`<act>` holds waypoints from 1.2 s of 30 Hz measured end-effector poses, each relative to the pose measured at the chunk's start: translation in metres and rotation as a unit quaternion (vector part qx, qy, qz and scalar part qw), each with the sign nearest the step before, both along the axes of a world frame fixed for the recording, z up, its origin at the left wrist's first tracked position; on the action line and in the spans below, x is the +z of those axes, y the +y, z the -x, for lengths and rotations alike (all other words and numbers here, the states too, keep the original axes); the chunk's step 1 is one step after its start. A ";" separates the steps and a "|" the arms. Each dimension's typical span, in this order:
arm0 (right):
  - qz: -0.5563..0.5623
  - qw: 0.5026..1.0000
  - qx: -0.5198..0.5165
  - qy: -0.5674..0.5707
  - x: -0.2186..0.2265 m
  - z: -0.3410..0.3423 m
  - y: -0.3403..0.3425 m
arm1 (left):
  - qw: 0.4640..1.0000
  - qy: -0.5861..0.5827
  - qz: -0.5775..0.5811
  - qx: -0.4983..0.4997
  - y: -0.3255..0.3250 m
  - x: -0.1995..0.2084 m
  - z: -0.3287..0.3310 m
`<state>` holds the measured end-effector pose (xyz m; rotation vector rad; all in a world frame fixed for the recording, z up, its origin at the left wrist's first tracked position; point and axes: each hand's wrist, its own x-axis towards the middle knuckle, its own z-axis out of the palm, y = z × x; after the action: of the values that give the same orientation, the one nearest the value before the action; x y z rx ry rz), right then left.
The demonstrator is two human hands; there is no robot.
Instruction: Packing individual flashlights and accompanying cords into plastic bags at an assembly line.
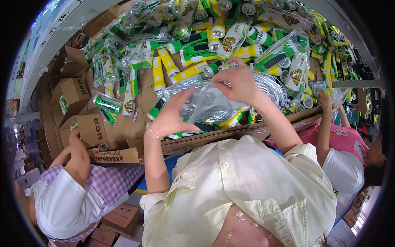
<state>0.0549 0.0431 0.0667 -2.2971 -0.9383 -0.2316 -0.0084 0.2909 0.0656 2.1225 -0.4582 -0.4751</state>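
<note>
Left of the white cable coil (275,89), the right hand (239,84) pinches a clear plastic bag (210,103) and, farther from the coil, the left hand (169,118) has its fingers apart.

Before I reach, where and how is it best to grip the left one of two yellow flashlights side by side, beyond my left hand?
Grip the left yellow flashlight by its barrel, probably from the left: the barrel is slimmer than its white head, cardboard shows on that side, and the second yellow flashlight crowds its right.
</note>
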 end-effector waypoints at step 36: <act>0.140 0.972 0.175 -0.069 -0.016 0.036 0.008 | 0.955 -0.119 -0.175 0.210 -0.042 -0.021 0.034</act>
<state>0.0194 0.0510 0.0511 -2.3347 -1.5106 -0.1125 -0.0428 0.2490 0.0443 2.5493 -0.0418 -0.0550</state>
